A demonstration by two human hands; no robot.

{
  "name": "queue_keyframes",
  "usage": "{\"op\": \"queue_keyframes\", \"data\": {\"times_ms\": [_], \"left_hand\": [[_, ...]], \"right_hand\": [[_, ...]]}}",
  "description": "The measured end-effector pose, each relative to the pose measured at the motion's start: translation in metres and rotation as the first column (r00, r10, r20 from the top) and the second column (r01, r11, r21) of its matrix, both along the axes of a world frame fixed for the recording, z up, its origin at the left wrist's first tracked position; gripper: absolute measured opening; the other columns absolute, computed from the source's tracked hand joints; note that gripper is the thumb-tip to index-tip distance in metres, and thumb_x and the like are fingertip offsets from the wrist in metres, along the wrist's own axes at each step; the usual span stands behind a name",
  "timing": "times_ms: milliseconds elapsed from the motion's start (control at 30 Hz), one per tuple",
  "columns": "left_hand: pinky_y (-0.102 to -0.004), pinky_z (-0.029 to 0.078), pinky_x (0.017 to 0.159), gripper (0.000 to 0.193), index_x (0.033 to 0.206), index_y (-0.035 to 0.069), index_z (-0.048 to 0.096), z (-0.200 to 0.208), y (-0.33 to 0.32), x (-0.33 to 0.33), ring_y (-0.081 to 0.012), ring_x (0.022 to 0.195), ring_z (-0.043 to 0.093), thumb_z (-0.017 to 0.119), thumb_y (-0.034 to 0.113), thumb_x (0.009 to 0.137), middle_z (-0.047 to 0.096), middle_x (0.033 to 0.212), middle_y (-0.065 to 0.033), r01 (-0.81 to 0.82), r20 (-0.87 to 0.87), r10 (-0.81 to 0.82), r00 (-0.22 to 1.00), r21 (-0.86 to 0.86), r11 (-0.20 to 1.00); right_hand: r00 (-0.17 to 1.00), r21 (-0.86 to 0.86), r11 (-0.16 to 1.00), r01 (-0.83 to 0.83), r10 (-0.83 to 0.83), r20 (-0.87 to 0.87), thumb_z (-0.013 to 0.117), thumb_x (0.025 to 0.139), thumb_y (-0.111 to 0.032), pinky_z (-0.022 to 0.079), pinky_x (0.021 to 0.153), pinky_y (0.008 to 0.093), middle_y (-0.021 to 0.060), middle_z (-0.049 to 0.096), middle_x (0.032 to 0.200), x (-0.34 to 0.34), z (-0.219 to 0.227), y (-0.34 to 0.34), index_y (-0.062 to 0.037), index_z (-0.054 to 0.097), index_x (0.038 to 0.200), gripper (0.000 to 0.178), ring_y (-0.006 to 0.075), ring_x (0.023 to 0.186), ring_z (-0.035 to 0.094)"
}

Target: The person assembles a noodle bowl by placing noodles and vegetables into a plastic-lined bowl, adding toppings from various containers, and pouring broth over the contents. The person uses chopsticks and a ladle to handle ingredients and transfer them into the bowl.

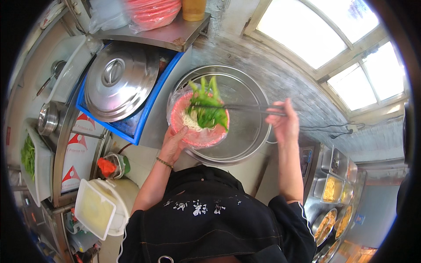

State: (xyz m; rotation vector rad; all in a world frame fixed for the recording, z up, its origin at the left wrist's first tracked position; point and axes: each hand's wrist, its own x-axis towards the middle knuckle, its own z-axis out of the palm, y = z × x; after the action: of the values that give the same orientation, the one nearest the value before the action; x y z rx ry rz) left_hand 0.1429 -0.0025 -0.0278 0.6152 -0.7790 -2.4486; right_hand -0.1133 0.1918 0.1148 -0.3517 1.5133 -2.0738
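My left hand (174, 142) grips the near left rim of a pink bowl (204, 141) lined with a clear plastic bag, thumb over the edge. Pale noodles (193, 122) lie in it. Across them hangs a bunch of green leafy vegetables (210, 116), its stems reaching past the bowl's far side. Long dark chopsticks (245, 106) run from the greens to my right hand (284, 120), whose fingers are closed around their far right part. Beneath the bowl stands a wide round steel pot (250, 136); the bowl is over its left half.
A lidded steel pot (120, 83) sits in a blue tray (136, 127) at the left. Behind it, a steel shelf (153, 37) holds pink bagged bowls (151, 11). A white bucket (125, 201) stands lower left. Food trays (333, 188) line the right counter, under a window (307, 35).
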Motion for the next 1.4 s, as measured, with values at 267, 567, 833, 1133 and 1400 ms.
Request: {"op": "queue_keyframes", "data": {"times_ms": [267,567,833,1133,1400], "left_hand": [[-0.0453,0.052,0.096,0.052,0.139,0.004,0.039,-0.001,-0.001,0.018,-0.0294,0.114,0.060,0.064,0.012,0.094,0.056,0.129,-0.0150,-0.068,-0.007,0.068,0.998,-0.018,0.997],[-0.0438,0.053,0.092,0.056,0.142,0.005,0.037,-0.020,0.004,0.022,-0.0270,0.109,0.062,0.065,0.017,0.094,0.056,0.128,-0.0142,-0.079,-0.036,0.081,0.996,0.061,0.995],[-0.0392,0.053,0.092,0.061,0.143,0.006,0.037,-0.006,0.004,0.031,-0.0234,0.109,0.062,0.068,0.015,0.091,0.056,0.129,-0.0107,-0.157,-0.021,0.157,0.987,-0.005,0.988],[-0.0376,0.054,0.089,0.057,0.141,0.005,0.039,-0.011,0.000,0.045,-0.0221,0.103,0.064,0.066,0.016,0.093,0.061,0.119,-0.0115,-0.203,0.041,0.203,0.978,-0.007,0.979],[-0.0408,0.054,0.089,0.039,0.125,0.000,0.049,-0.011,-0.010,0.108,-0.0258,0.100,0.065,0.063,0.021,0.095,0.064,0.110,-0.0138,-0.400,0.054,0.399,0.915,0.003,0.917]], "right_hand": [[0.932,0.217,0.974,-0.067,0.139,-0.336,0.060,0.095,-0.019,0.059,0.055,0.0316,0.0199,0.070,0.084,0.017,0.027,0.002,0.0068,0.066,0.099,0.027,0.0241,0.063,0.069],[0.930,0.249,0.962,-0.116,0.193,-0.314,0.061,0.095,-0.017,0.057,0.054,0.0294,0.0170,0.070,0.084,0.029,0.001,-0.024,0.0067,0.068,0.096,0.025,0.0223,0.061,0.068],[0.916,0.125,0.991,0.042,0.012,-0.400,0.060,0.096,-0.023,0.058,0.051,0.0322,0.0171,0.069,0.088,0.015,0.026,-0.008,0.0068,0.067,0.095,0.031,0.0221,0.063,0.068],[0.914,0.112,0.988,-0.108,0.143,-0.380,0.060,0.095,-0.018,0.060,0.054,0.0328,0.0165,0.069,0.089,0.007,0.016,-0.007,0.0063,0.067,0.095,0.025,0.0225,0.073,0.070],[0.887,0.515,0.830,-0.212,0.385,-0.255,0.063,0.094,-0.017,0.053,0.056,0.0266,0.0108,0.071,0.084,-0.014,-0.086,-0.045,0.0022,0.068,0.101,0.021,0.0150,0.062,0.065]]}}
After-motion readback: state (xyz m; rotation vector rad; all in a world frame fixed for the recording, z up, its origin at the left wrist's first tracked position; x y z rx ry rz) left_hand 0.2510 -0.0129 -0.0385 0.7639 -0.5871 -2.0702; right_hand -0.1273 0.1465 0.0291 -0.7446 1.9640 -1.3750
